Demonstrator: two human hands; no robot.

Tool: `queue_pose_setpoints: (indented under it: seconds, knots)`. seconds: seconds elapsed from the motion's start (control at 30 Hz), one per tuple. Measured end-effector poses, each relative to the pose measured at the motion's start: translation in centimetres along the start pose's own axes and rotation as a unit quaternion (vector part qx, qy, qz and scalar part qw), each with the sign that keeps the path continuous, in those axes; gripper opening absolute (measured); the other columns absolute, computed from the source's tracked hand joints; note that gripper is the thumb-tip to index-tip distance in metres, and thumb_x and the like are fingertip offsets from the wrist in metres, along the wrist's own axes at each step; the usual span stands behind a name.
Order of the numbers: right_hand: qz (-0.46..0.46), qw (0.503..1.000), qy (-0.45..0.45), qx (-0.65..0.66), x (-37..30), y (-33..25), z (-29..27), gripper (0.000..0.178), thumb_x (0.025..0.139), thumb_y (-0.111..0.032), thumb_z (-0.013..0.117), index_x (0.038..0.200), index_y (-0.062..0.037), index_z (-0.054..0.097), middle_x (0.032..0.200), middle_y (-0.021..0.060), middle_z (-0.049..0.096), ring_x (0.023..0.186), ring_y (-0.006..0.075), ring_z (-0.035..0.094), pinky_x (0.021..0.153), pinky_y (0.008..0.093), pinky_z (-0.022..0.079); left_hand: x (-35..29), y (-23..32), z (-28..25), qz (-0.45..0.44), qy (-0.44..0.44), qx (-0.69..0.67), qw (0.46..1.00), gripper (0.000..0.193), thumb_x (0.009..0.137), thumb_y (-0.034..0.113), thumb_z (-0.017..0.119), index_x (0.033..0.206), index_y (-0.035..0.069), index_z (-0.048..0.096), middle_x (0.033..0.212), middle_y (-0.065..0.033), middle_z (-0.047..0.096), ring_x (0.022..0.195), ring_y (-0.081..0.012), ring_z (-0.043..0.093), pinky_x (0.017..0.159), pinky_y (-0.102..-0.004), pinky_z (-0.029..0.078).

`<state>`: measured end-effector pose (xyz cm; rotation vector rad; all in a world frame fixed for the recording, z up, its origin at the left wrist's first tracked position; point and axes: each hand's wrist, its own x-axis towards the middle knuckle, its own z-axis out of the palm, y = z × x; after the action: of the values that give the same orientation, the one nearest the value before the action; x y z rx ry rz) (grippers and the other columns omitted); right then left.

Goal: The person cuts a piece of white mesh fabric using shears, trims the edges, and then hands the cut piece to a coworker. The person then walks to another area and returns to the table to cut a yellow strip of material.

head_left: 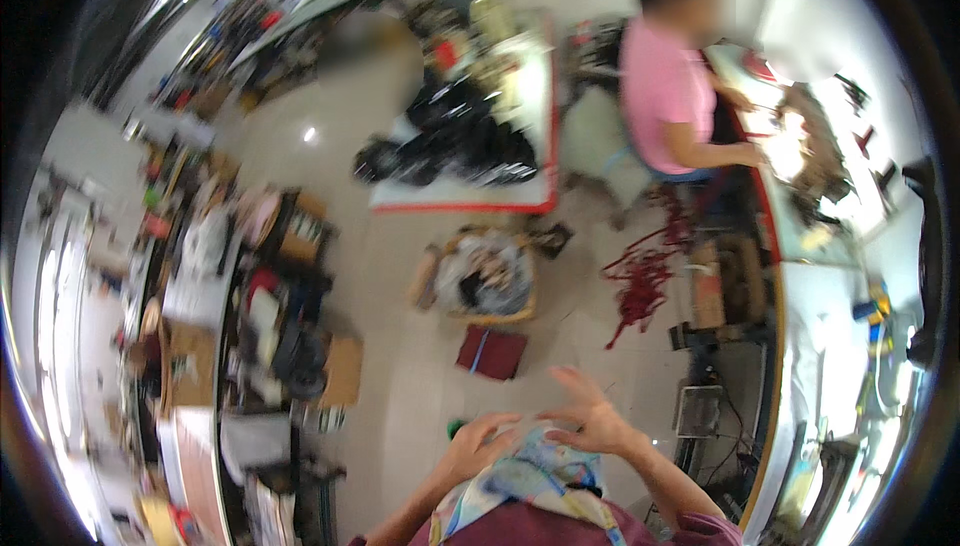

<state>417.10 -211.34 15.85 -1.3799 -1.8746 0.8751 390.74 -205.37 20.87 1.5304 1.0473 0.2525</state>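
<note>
The left hand [482, 448] is half curled, fingers loosely apart; the right hand [592, 420] has its fingers spread wide; neither visibly grips anything. Both sit over the upper edge of the patterned cloth [545, 476], which lies against the person's maroon top [540, 526], apparently worn as a cover; blur hides whether the fingers touch it.

Ahead on the floor, a maroon bundle [491, 352] lies just before the near edge of a box [492, 319]; its blue band probably keeps it folded; the plastic liner [512, 294] seems there to contain loose pieces. Beyond, black bags [455, 146] slump toward the near edge of the red-edged table [410, 196], likely being too limp to stand; to the right, red strips [645, 286] trail over the floor below the bench [772, 346], where a co-worker [665, 86] rests a hand near its edge.
</note>
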Motion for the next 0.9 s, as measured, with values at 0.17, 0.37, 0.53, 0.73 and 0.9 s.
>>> queue_pose_setpoints:
  seconds: [0.17, 0.37, 0.53, 0.73, 0.9]
  knots:
    - [-0.172, 0.961, -0.209, 0.048, 16.5, -11.1, 13.9, 0.042, 0.096, -0.043, 0.055, 0.121, -0.0128, 0.07, 0.166, 0.0157, 0.017, 0.151, 0.0407, 0.018, 0.122, 0.0492, 0.022, -5.3, -4.2, -15.2, -0.122, -0.079, -0.033, 0.989, 0.037, 0.099, 0.024, 0.06, 0.13, 0.003, 0.062, 0.111, -0.0118, 0.071, 0.099, -0.02, 0.068, 0.092, -0.0338, 0.051]
    - [-0.209, 0.927, -0.31, 0.018, 33.6, -19.1, 24.6, 0.047, 0.084, -0.033, 0.073, 0.127, -0.0158, 0.066, 0.163, 0.0167, 0.025, 0.149, 0.0407, 0.023, 0.121, 0.0496, 0.026, -8.9, -11.6, -34.9, 0.0, -0.001, -0.083, 0.997, 0.037, 0.091, 0.03, 0.074, 0.121, 0.008, 0.071, 0.105, -0.0151, 0.075, 0.096, -0.0247, 0.073, 0.083, -0.0341, 0.055]
    - [-0.178, 0.929, -0.324, -0.001, 44.8, -21.8, 28.4, 0.061, 0.077, -0.026, 0.081, 0.134, -0.0166, 0.062, 0.161, 0.0189, 0.027, 0.149, 0.0411, 0.025, 0.12, 0.0497, 0.026, -5.6, -13.4, -47.7, 0.063, 0.041, 0.06, 0.995, 0.031, 0.086, 0.033, 0.077, 0.108, 0.01, 0.075, 0.091, -0.0124, 0.075, 0.077, -0.0286, 0.071, 0.07, -0.039, 0.055]
    - [-0.152, 0.934, -0.317, 0.055, 62.2, -21.3, 32.3, 0.054, 0.074, -0.025, 0.083, 0.125, -0.0181, 0.069, 0.161, 0.0231, 0.026, 0.147, 0.0454, 0.028, 0.119, 0.0516, 0.029, 1.5, -17.0, -62.6, 0.089, 0.04, -0.103, 0.99, 0.038, 0.093, 0.033, 0.07, 0.115, 0.002, 0.071, 0.094, -0.0155, 0.074, 0.082, -0.0259, 0.071, 0.076, -0.0365, 0.055]
    - [-0.246, 0.911, -0.326, 0.057, 85.4, -20.0, 35.9, 0.045, 0.074, -0.023, 0.083, 0.117, -0.0162, 0.072, 0.16, 0.0267, 0.027, 0.143, 0.0477, 0.035, 0.117, 0.0522, 0.032, 11.8, -20.5, -79.5, 0.094, 0.036, -0.272, 0.957, 0.037, 0.098, 0.029, 0.068, 0.123, 0.001, 0.069, 0.132, -0.0131, 0.059, 0.121, -0.0208, 0.055, 0.099, -0.0351, 0.046]
